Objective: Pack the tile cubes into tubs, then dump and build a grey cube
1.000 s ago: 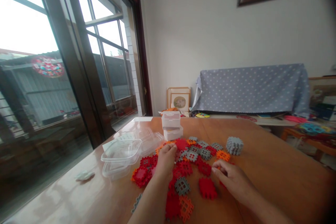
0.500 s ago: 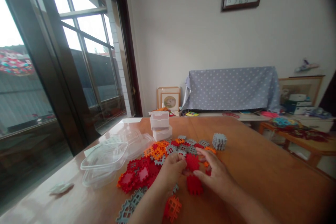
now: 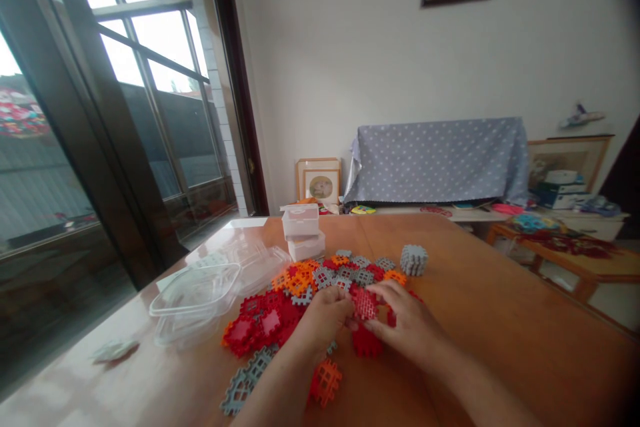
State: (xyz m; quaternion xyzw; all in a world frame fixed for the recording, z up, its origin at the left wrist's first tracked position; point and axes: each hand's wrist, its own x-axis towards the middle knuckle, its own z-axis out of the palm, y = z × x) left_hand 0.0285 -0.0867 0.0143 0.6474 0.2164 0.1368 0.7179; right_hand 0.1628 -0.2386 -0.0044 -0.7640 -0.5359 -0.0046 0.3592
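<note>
A red interlocking building tile with notched edges and a brick pattern is held up between my two hands. My left hand pinches its left edge. On the other side, the fingers and thumb of my right hand close on its right edge. Just below lies another red tile, partly covered by my right hand. Heaped around my left hand are red tiles, orange tiles and grey tiles. Nearer me, an orange tile lies by my left forearm.
A grey block of tiles stands at the right. Two white plastic boxes are stacked behind the heap. Clear plastic containers and a small crumpled packet lie at left on the wooden table.
The tile in my hands has turned, and its brick-patterned face now shows where it looked plain red. My right fingers have come in onto its edge. The view has tilted slightly down.
</note>
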